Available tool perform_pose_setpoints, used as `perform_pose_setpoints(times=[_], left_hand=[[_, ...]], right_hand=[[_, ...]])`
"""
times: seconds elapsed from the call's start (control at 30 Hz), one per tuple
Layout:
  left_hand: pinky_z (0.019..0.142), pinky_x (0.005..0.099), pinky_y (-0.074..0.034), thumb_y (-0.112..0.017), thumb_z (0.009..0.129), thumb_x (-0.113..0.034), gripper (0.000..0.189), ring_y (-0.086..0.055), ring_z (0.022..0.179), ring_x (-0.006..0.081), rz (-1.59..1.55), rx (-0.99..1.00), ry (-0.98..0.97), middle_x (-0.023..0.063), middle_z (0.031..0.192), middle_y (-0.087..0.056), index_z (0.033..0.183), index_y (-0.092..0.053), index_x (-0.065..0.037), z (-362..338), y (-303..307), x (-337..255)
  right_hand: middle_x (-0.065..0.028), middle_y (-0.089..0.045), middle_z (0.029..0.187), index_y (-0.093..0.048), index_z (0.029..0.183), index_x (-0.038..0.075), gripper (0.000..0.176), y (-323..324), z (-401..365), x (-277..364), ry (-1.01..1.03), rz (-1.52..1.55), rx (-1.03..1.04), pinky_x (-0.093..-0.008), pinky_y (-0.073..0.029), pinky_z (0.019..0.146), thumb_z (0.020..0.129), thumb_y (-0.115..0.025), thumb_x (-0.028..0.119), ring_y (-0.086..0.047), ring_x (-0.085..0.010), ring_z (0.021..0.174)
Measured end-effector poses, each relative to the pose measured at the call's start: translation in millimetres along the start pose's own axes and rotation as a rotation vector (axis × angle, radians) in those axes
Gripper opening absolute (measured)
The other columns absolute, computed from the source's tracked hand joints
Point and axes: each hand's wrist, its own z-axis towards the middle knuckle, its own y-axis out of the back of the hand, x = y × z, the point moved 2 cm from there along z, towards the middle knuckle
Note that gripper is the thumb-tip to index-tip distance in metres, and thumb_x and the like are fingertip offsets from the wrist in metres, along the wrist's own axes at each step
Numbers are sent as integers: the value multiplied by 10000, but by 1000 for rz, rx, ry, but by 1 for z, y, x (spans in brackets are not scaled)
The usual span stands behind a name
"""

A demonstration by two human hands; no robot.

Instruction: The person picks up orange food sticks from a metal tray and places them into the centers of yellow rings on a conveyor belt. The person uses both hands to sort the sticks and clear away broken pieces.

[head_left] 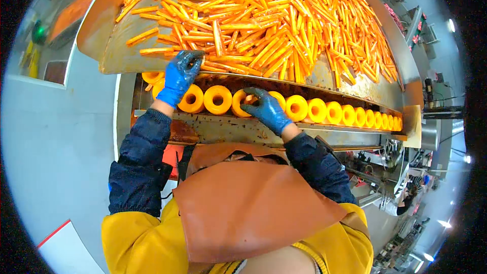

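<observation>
My left hand (181,73), in a dark-smeared blue glove, is at the near edge of a metal tray (114,50). Its thumb and fingers curl together beside the heaped orange sticks (218,38); I cannot tell what is between them. Lower and to the right, my right hand (269,110), also gloved in blue, pinches the end of an orange stick (249,99). That stick is over a yellow ring-shaped holder (237,105) with a hole in its middle, partly hidden by the fingers. More yellow holders (218,100) stand in a row on both sides of it.
A metal rail (243,131) runs along the near side of the holders. Close to my body hangs a brown apron (258,208). A tan board (413,127) stands at the row's right end. Machinery and a distant person (401,205) are at the far right.
</observation>
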Motion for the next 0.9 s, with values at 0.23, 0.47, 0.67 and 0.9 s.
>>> perform_pose_setpoints(times=[0.23, 0.47, 0.67, 0.9], left_hand=[[775, 379, -517, -711, 692, -171, 277, -609, 909, 279, 327, 349, -365, 74, 951, -640, 964, -664, -141, 45, -27, -56], [638, 450, -509, -569, 728, -116, 148, -624, 705, 343, 569, 638, -380, 163, 744, -620, 856, -639, -92, 68, -95, -52], [709, 431, -524, -620, 715, -183, 271, -646, 833, 320, 697, 953, -348, 163, 900, -654, 968, -652, -92, 80, -88, -59], [790, 398, -503, -659, 801, -338, 422, -627, 914, 311, 206, 218, -18, 146, 1006, -644, 1109, -583, -59, 84, -38, -47]], right_hand=[[-121, -586, 1067, -568, 1162, 146, 444, 91, 74, 25, 402, -761, -86, -395, -506, 744, 726, -603, 67, -572, -321, 938], [-92, -587, 1015, -598, 1085, 125, 415, 89, 127, -2, 467, -977, 228, -400, -510, 740, 679, -675, 158, -579, -321, 914], [-138, -626, 967, -624, 1039, 84, 410, 153, 116, -22, 114, -409, -268, -369, -502, 777, 721, -724, 323, -614, -320, 883], [-43, -631, 1050, -589, 1132, 28, 324, 133, 43, 4, -204, 824, -188, -297, -472, 842, 840, -642, 158, -590, -145, 953]])
